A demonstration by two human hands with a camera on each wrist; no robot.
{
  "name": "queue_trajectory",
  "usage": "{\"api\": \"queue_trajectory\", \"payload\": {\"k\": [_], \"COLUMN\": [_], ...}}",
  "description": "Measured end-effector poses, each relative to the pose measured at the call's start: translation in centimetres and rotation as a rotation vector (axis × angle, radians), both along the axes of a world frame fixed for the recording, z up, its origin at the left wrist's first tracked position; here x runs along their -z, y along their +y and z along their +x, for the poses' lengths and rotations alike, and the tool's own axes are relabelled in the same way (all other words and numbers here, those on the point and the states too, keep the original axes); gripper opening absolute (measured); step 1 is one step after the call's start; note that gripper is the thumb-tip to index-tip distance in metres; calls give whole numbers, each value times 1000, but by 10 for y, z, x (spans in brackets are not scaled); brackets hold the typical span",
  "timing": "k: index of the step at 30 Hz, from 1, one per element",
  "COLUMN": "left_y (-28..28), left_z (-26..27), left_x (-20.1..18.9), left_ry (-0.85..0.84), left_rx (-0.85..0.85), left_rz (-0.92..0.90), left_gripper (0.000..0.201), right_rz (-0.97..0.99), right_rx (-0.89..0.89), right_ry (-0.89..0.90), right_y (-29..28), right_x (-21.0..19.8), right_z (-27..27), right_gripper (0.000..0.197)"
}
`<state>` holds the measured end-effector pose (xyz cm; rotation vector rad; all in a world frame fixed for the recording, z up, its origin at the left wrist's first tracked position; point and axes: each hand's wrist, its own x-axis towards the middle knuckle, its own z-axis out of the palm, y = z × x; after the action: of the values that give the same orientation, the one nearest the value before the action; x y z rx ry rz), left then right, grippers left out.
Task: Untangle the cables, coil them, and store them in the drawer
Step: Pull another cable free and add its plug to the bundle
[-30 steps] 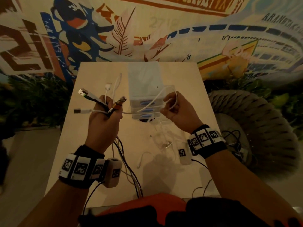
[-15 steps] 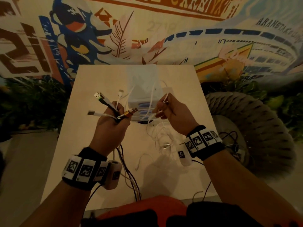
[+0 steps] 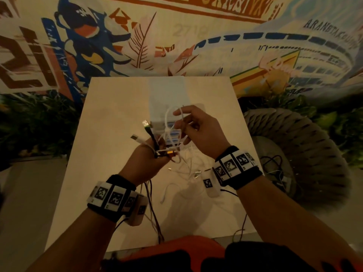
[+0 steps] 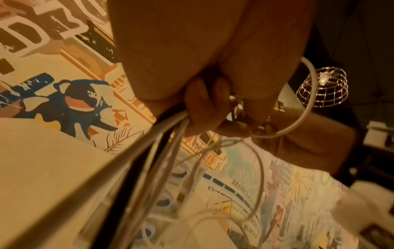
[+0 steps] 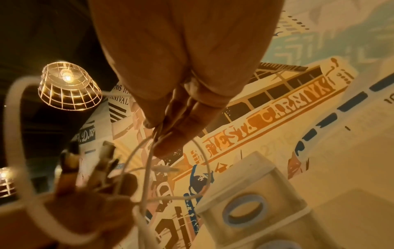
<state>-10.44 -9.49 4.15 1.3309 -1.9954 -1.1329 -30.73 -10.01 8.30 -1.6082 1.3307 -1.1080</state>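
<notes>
My left hand (image 3: 157, 152) grips a bundle of black and white cables (image 3: 152, 201) above the table; several plug ends (image 3: 145, 123) stick up from the fist. In the left wrist view the curled fingers (image 4: 204, 107) close round the cable bundle (image 4: 168, 134). My right hand (image 3: 180, 122) is just right of the left, holding up loops of a thin white cable (image 3: 169, 122), which it pinches at the fingertips (image 5: 170, 134). Behind both hands stands the small white drawer unit (image 3: 169, 95) with blue handles (image 5: 245, 210). More tangled white cable (image 3: 186, 163) hangs to the table.
The pale table (image 3: 110, 138) ends at a near edge by my lap. A loose white cable end (image 3: 167, 193) lies on it. A woven round seat (image 3: 314, 154) with black cables (image 3: 275, 165) stands right. Plants (image 3: 29, 124) and a mural wall lie beyond.
My left hand has carried its bundle rightward, close to the right hand in front of the drawers. The right hand has raised white cable loops over its fingers.
</notes>
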Motion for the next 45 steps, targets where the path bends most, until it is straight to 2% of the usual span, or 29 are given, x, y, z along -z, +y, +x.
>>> {"api": "queue_trajectory", "payload": {"k": [2,4,6,9,11,13,16,18,19,21,24,26,28,31,35,38,40,42,45], "left_y": [2,1,0,-2,-3,-4,-3,-2,-2,1,0,0,1,5,9,9,7,7,6], "left_z": [-7,-10,-4,2,2,-1,-4,-3,-3,-3,0,-3,-8,-11,-3,0,4,7,12], "left_x": [9,19,27,30,29,27,30,36,36,34,30,27,25,26,35,34,32,27,22], "left_ry": [-38,-92,-109,106,230,206,-48,-194,-233,-216,-76,46,76,-38,-219,-255,-207,-96,77], "left_rx": [18,8,-4,-133,-216,-178,-67,-37,-31,-42,-135,-137,-90,-11,33,12,-51,-151,-297], "left_rz": [22,42,83,232,244,207,156,145,143,135,152,178,181,129,88,62,113,141,177], "left_gripper": [22,4,12,18,18,13,5,28,31,29,32,25,17,29,29,35,28,20,17], "right_rz": [5,4,-8,-3,10,41,66,36,21,7,12,21,18,-10,-87,-134,-129,-120,-151], "right_rx": [-22,-22,19,63,60,78,112,111,114,130,168,184,167,145,192,268,294,307,367], "right_ry": [-24,-24,40,167,188,114,-10,-31,-25,23,82,92,59,-49,-109,-100,-49,6,101], "right_y": [3,7,9,11,13,14,14,13,12,9,8,12,16,19,15,10,8,10,18], "right_x": [2,6,11,21,25,25,18,13,11,10,13,15,14,9,-3,-5,1,9,21], "right_z": [6,10,8,1,0,2,6,4,2,-4,-7,0,8,16,7,-6,-16,-29,-56], "right_gripper": [17,15,10,9,12,13,12,10,9,8,10,14,15,9,9,7,5,15,20]}}
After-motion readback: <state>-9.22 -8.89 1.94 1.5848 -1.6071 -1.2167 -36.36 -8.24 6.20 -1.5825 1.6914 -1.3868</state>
